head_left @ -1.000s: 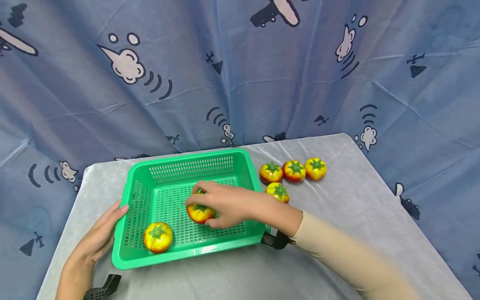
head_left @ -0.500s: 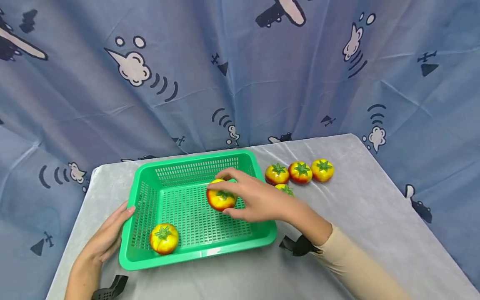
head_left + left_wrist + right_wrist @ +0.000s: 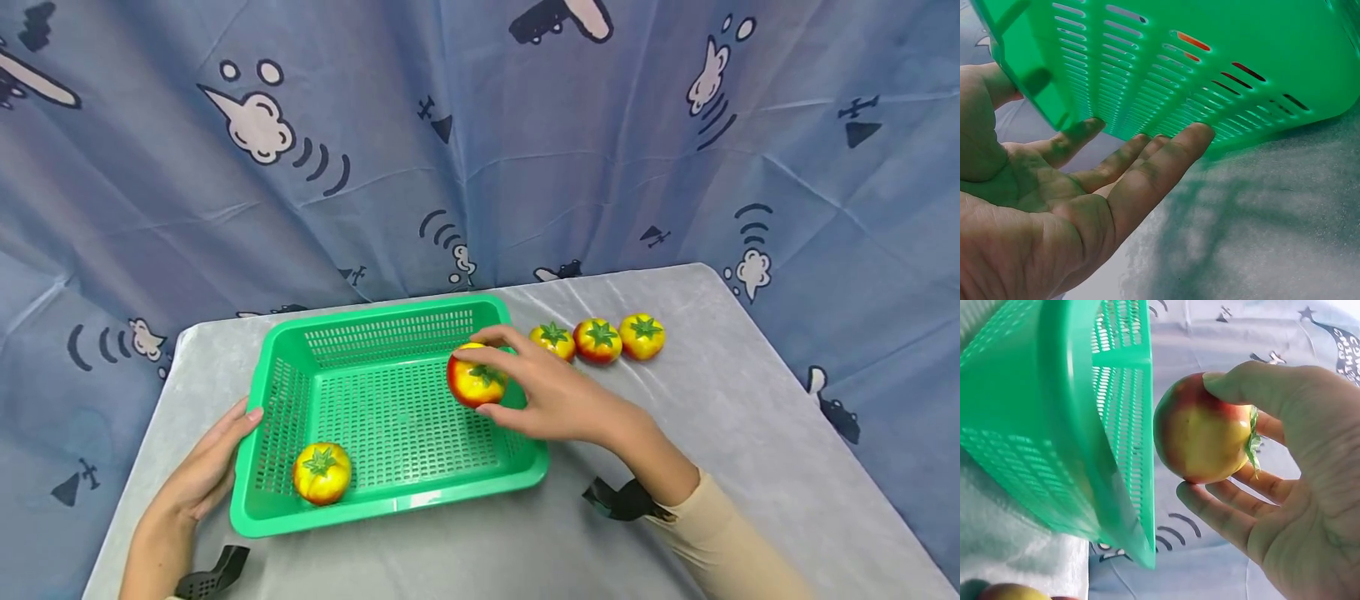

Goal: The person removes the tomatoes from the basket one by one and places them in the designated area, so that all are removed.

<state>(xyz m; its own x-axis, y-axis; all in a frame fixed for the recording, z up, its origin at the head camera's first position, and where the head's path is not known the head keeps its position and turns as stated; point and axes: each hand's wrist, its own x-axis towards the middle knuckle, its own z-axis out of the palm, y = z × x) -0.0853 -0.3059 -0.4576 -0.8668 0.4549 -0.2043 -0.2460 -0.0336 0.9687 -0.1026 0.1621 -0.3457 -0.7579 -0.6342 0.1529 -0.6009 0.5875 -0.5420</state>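
My right hand (image 3: 551,392) pinches a yellow-red tomato (image 3: 472,383) between thumb and fingers, over the right end of the green plastic basket (image 3: 390,503). In the right wrist view the held tomato (image 3: 1194,434) shows beside the basket's rim, its green leafy top turned toward the palm. At the basket's left end my left hand (image 3: 201,473) grips, thumb over the rim. The left wrist view has its fingertips (image 3: 1197,132) against the slotted outer wall. A second tomato (image 3: 322,479) lies inside, in the front left corner.
A row of three tomatoes, the left one (image 3: 551,340), the middle one (image 3: 597,342) and the right one (image 3: 642,337), sits on the grey cloth-covered table (image 3: 750,433) right of the basket. A blue patterned curtain (image 3: 480,150) hangs behind the table.
My right hand has lifted the tomato from mid-basket and carried it right, toward the right rim. Another tomato on the table is now hidden behind that hand. The left hand keeps its place.
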